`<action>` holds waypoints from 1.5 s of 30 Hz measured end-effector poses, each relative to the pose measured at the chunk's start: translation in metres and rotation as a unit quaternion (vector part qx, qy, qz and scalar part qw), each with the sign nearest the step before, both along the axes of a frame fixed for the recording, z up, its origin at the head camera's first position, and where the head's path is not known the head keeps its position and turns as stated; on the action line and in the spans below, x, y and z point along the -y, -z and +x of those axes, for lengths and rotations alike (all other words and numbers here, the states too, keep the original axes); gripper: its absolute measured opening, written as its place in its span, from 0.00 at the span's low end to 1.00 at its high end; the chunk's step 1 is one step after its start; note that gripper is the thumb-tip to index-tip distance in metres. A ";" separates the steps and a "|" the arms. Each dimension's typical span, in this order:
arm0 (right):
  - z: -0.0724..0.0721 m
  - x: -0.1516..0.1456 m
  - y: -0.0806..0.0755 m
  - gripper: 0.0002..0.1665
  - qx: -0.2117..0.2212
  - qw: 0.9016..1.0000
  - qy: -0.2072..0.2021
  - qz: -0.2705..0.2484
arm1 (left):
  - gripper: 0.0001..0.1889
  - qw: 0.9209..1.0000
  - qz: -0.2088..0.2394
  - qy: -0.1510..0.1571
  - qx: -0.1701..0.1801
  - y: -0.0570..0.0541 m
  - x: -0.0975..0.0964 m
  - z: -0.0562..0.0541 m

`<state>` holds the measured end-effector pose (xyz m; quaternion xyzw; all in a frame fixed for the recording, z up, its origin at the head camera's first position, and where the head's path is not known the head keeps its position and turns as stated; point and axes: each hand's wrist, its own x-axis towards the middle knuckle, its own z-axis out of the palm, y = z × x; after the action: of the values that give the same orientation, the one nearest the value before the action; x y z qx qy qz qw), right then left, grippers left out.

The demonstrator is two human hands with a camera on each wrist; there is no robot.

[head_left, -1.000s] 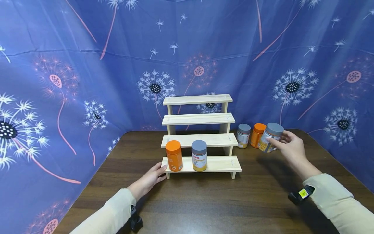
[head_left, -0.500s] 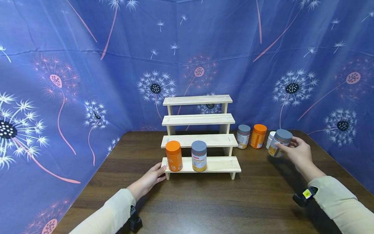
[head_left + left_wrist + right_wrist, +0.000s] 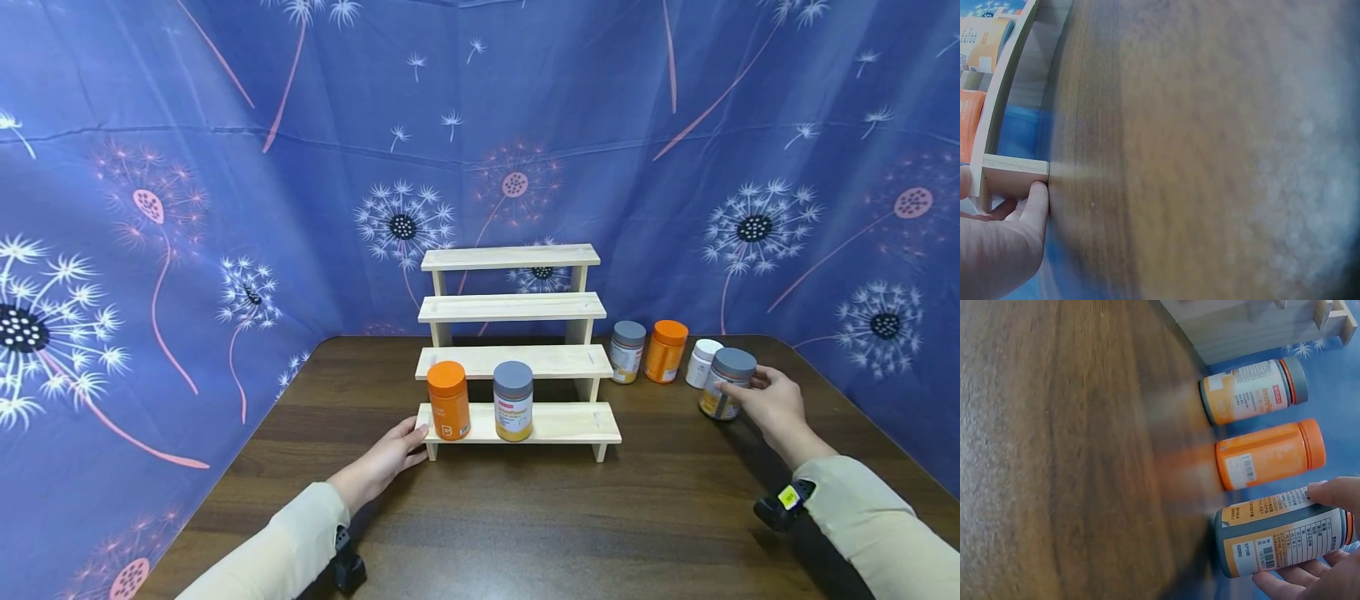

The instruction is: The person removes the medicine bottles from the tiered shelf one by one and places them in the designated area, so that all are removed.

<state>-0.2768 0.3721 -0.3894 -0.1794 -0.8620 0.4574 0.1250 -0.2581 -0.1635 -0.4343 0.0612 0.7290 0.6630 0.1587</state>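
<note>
My right hand (image 3: 776,408) grips a jar with a grey lid (image 3: 733,364) by its side, thumb on one side and fingers on the other. The jar is upright, low over the table at the right, and overlaps a small white bottle (image 3: 702,360) behind it. My left hand (image 3: 386,457) holds the left end of a four-step wooden stand (image 3: 573,421); in the left wrist view its fingers lie against the stand's leg (image 3: 1016,175). On the lowest step stand an orange jar (image 3: 447,408) and another grey-lidded jar (image 3: 513,410), both near the left hand.
Between the stand and the held jar, another orange jar (image 3: 665,354) and a grey-lidded jar (image 3: 627,354) stand in a row on the brown wooden table (image 3: 510,525). A blue dandelion-print cloth (image 3: 315,192) hangs behind the table and along its sides.
My right hand has carried its grey-lidded jar to the right, nearer me and lower, away from the orange jar. The white bottle has come into sight. My left hand stays on the stand.
</note>
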 end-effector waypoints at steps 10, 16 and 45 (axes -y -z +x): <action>-0.001 -0.011 0.006 0.48 0.000 1.000 -0.031 0.006 | 0.27 1.000 -0.007 -0.008 -0.003 0.000 -0.002 -0.001; -0.001 -0.020 0.007 0.51 0.014 0.997 -0.078 -0.002 | 0.27 1.000 -0.008 -0.018 0.000 0.001 -0.002 0.002; 0.004 -0.008 -0.033 0.50 -0.079 0.994 -0.060 0.050 | 0.27 1.000 -0.007 -0.011 -0.002 0.000 -0.002 0.001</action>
<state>-0.2729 0.3800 -0.3559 -0.0847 -0.8804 0.4330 0.1738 -0.2569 -0.1612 -0.4343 0.0538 0.7344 0.6596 0.1505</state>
